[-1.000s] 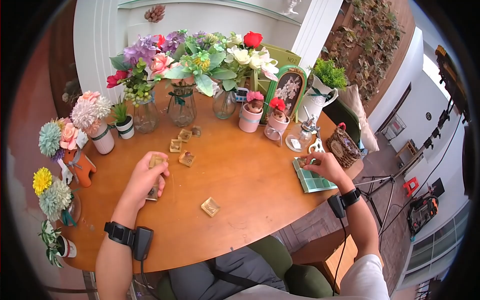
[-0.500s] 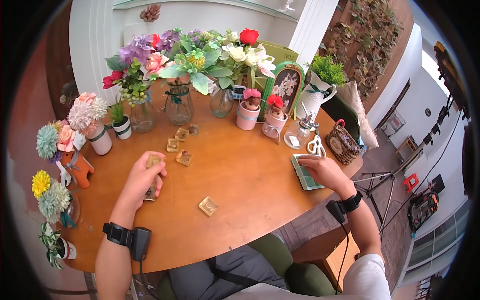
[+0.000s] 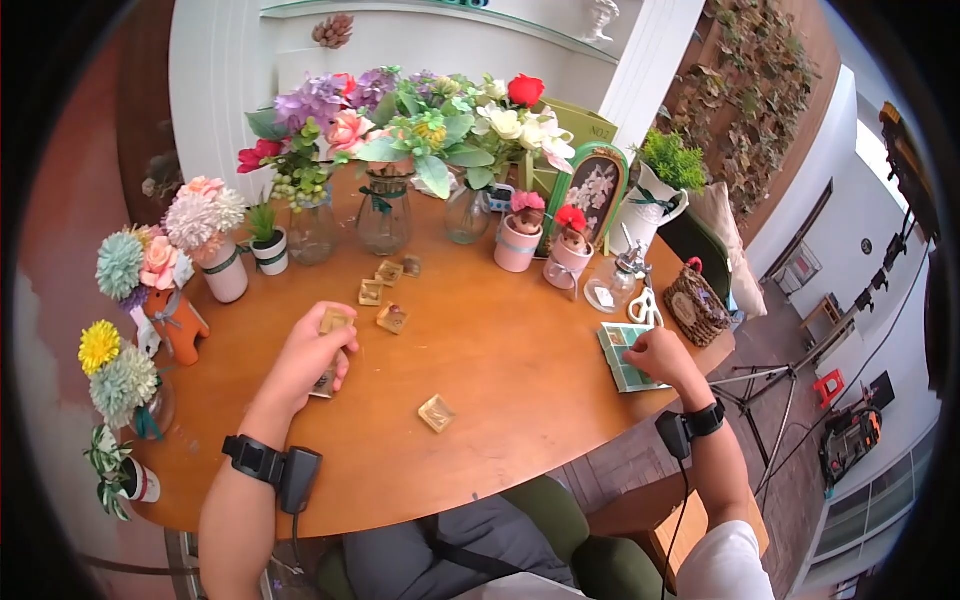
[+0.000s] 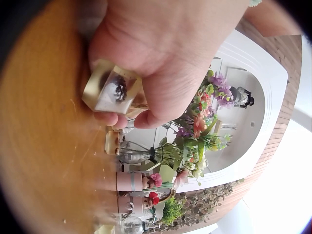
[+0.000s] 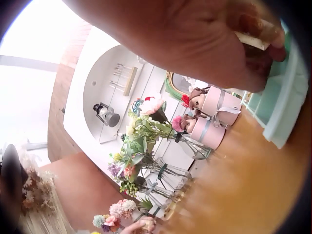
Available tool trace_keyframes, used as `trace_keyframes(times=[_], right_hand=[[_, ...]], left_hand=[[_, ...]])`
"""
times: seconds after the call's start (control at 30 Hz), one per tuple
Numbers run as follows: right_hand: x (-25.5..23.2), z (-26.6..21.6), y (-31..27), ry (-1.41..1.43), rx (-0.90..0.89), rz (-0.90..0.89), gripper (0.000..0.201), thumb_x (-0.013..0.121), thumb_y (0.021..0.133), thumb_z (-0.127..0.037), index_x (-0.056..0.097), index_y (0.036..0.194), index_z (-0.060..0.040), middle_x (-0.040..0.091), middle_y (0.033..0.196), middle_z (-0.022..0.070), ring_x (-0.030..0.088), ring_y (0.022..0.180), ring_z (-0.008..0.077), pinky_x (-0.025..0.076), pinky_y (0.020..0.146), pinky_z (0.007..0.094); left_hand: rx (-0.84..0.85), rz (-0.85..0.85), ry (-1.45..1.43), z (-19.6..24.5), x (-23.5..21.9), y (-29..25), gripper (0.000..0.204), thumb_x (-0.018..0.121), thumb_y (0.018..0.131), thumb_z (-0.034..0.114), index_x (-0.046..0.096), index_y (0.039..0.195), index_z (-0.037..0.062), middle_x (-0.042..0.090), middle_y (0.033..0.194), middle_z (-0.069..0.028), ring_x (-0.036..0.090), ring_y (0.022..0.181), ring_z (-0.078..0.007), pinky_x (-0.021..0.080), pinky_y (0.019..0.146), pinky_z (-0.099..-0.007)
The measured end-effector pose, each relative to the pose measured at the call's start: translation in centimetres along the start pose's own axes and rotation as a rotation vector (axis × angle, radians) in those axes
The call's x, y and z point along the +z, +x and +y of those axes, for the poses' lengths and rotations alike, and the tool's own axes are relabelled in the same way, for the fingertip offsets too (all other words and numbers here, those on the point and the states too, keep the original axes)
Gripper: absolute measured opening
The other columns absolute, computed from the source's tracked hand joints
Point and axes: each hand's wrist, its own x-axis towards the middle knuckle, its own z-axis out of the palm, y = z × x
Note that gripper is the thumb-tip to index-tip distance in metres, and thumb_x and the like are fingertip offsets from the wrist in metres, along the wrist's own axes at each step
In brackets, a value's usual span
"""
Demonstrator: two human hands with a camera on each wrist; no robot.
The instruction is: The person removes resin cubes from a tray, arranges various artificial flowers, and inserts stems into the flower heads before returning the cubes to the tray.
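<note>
On the left side of the table, my left hand (image 3: 308, 358) grips clear amber blocks (image 3: 337, 321), one above the fingers and another below. The left wrist view shows a block (image 4: 117, 91) with a dark, white-speckled piece inside. My right hand (image 3: 668, 358) is over the right part of a green compartment tray (image 3: 619, 373), its fingers bent down. In the right wrist view that hand (image 5: 195, 46) pinches a clear block (image 5: 253, 39) at the tray (image 5: 286, 114); its fingertips are partly hidden. A single block (image 3: 437, 413) lies between the hands.
Several small blocks (image 3: 371, 292) lie behind my left hand. Flower vases (image 3: 385, 225) and pink doll pots (image 3: 517, 245) line the back. White scissors (image 3: 645, 307), a glass bottle (image 3: 606, 290) and a woven basket (image 3: 697, 305) stand or lie near the tray.
My right hand has shifted from the tray's far-left part toward its right part, uncovering the left compartments. My left hand keeps its hold. The head view has turned slightly.
</note>
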Motion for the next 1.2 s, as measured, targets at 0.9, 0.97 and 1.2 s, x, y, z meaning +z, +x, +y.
trace_keyframes(times=[0.9, 0.97, 1.2], right_hand=[[-0.1, -15.9, 4.8, 0.735, -0.292, -0.438, 0.03, 0.058, 0.092, -0.015, 0.046, 0.117, -0.0035, 0.057, 0.079, 0.0017, 0.054, 0.058, 0.0088, 0.039, 0.047, 0.0246], [0.5, -15.4, 5.8, 0.786, -0.308, -0.445, 0.029, 0.057, 0.094, -0.016, 0.048, 0.117, -0.002, 0.062, 0.086, 0.0045, 0.059, 0.06, 0.0109, 0.037, 0.045, 0.0229], [2.0, -14.0, 7.5, 1.1, -0.358, -0.485, 0.035, 0.058, 0.1, -0.023, 0.047, 0.121, 0.0019, 0.07, 0.104, 0.0128, 0.066, 0.062, 0.0122, 0.041, 0.042, 0.0194]], left_hand=[[0.006, 0.028, 0.043, -0.3, -0.8, 0.4, 0.024, 0.052, 0.099, 0.019, 0.05, 0.119, 0.006, 0.057, 0.083, -0.0053, 0.052, 0.05, -0.0086, 0.043, 0.039, -0.0242], [0.0, 0.042, 0.052, -0.3, -0.9, 0.6, 0.023, 0.051, 0.099, 0.018, 0.051, 0.119, 0.0061, 0.057, 0.083, -0.0053, 0.052, 0.05, -0.0084, 0.043, 0.039, -0.0237], [-0.034, 0.039, 0.018, 0.1, -0.7, 0.2, 0.022, 0.05, 0.1, 0.018, 0.05, 0.119, 0.0068, 0.057, 0.083, -0.0051, 0.05, 0.049, -0.008, 0.041, 0.038, -0.0229]])
